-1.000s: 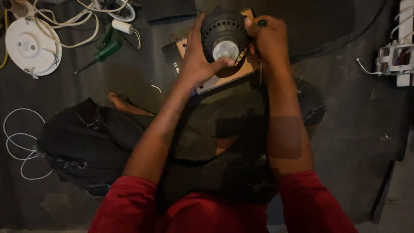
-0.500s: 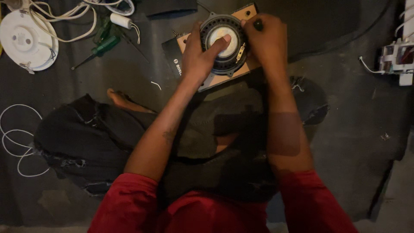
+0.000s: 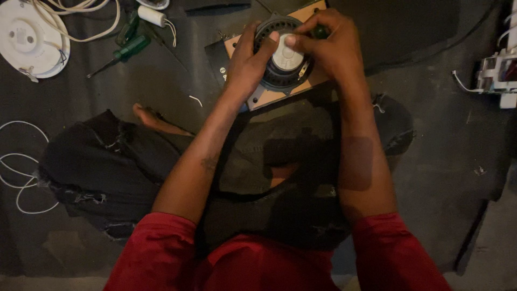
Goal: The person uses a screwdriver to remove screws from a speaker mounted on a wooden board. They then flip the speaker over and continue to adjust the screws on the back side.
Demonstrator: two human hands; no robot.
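A round black speaker driver with a pale centre rests on a small wooden board lying on the dark floor in front of my crossed legs. My left hand grips the driver's left rim, with the thumb on the pale centre. My right hand covers the driver's upper right side, its fingers curled over the rim and touching the centre. A small green-tipped tool shows under my right fingers; how it is held is hidden.
A green-handled screwdriver lies at the upper left beside a white round fixture with pale cables. A white cylinder lies near the top. White wire loops lie at the left, and a white plastic part at the right edge.
The view has shifted, so the driver and board sit slightly lower. My left thumb has moved onto the pale centre and my right fingers have come over the rim.
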